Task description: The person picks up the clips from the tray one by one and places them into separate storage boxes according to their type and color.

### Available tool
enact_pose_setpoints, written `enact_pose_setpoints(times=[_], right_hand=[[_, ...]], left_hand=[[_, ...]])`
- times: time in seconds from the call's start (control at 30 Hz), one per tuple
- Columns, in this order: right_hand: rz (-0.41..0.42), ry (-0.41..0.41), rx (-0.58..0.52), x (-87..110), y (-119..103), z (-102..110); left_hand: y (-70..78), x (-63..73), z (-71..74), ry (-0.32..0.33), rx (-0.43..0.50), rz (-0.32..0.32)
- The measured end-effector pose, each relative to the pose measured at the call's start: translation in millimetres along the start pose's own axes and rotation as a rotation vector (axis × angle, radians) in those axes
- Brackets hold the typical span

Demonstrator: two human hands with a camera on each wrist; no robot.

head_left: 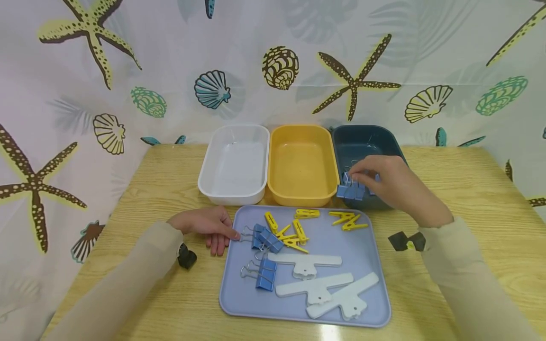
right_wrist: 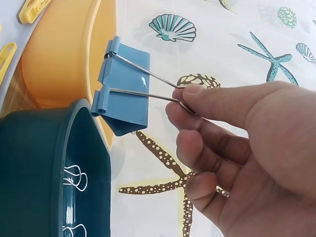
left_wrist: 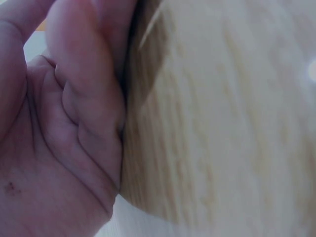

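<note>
My right hand (head_left: 390,182) pinches a blue binder clip (right_wrist: 126,84) by its wire handles between thumb and index finger. In the head view that clip (head_left: 350,191) hangs over the front rim of the dark teal bin (head_left: 368,204). Wire handles of other clips (right_wrist: 74,177) show inside the bin in the right wrist view. My left hand (head_left: 209,227) rests at the left edge of the lilac tray (head_left: 256,308), one fingertip by the rim, the other fingers loosely bent on the table. Close to that fingertip, blue binder clips (head_left: 266,273) lie on the tray.
Yellow clothespins (head_left: 300,231) lie scattered toward the tray's back, and white bag clips (head_left: 313,286) toward its front. A white bin (head_left: 233,194) and a yellow bin (head_left: 303,196) stand left of the teal one. Behind them hangs a patterned cloth (head_left: 251,47).
</note>
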State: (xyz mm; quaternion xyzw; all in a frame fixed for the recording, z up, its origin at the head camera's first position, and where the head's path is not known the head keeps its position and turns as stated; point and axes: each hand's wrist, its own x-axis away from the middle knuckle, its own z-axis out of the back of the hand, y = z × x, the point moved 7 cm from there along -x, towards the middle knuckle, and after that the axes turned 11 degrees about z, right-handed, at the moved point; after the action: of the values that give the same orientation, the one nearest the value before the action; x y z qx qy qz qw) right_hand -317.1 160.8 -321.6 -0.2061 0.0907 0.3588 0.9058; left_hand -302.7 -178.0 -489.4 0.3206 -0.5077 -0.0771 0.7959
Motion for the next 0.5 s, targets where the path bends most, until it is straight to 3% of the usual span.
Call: enact_pose_setpoints(times=[0.5], right_hand=[[-0.013,0.004,0.009,-4.2,9.7,1.8]], left_hand=[[0.6,0.7,0.2,0.008,-0.007,0.0]])
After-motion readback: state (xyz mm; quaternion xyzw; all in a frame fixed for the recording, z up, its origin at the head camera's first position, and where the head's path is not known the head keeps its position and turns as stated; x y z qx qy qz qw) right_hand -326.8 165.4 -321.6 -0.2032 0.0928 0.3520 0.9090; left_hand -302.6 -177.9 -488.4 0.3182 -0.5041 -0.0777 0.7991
